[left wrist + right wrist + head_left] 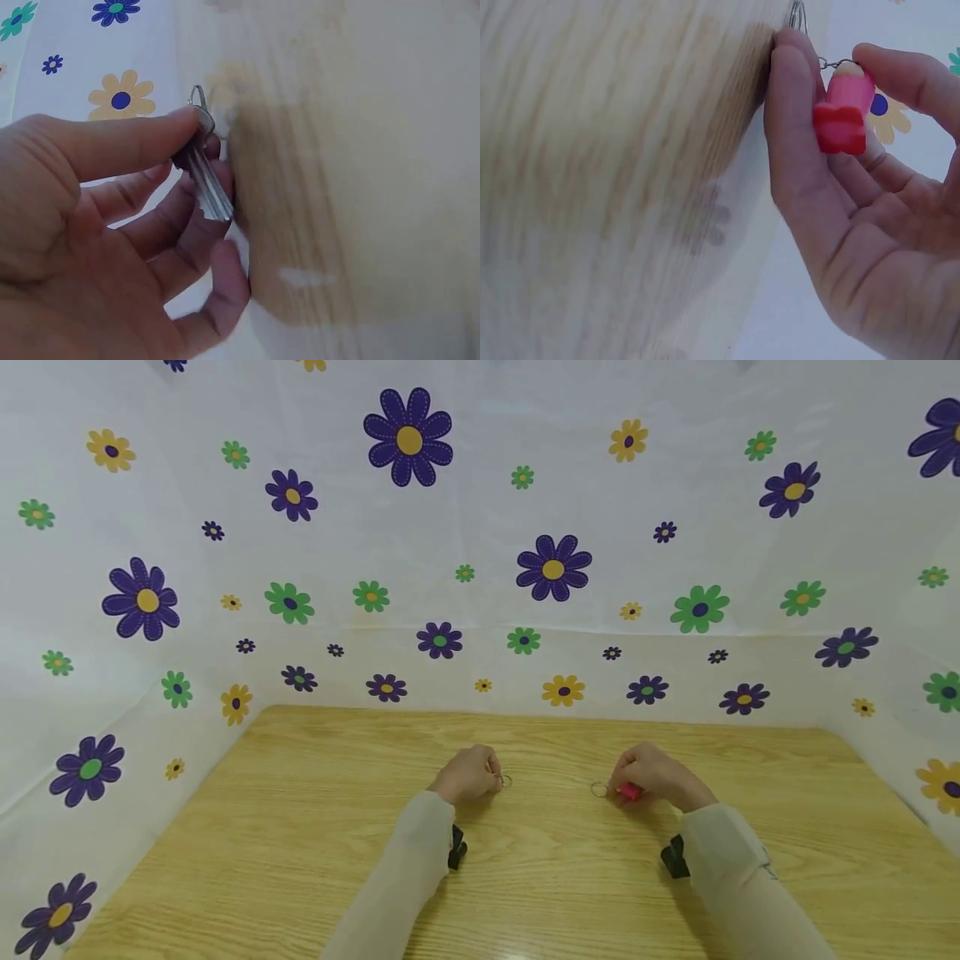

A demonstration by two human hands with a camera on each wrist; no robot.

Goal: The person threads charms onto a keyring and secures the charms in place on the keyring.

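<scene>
Wooden table [300,827], floral backdrop [480,527] behind. Left hand [468,774] pinching key [206,176] above table; right hand [651,774] nearby, pinching pink charm [844,109].

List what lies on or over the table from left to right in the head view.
Left hand → key with its small ring → key ring → pink charm → right hand, all over the wooden table.

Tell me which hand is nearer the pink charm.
Right. The right hand pinches the pink charm between thumb and fingers; the left hand is apart from it across the table, holding a key.
</scene>
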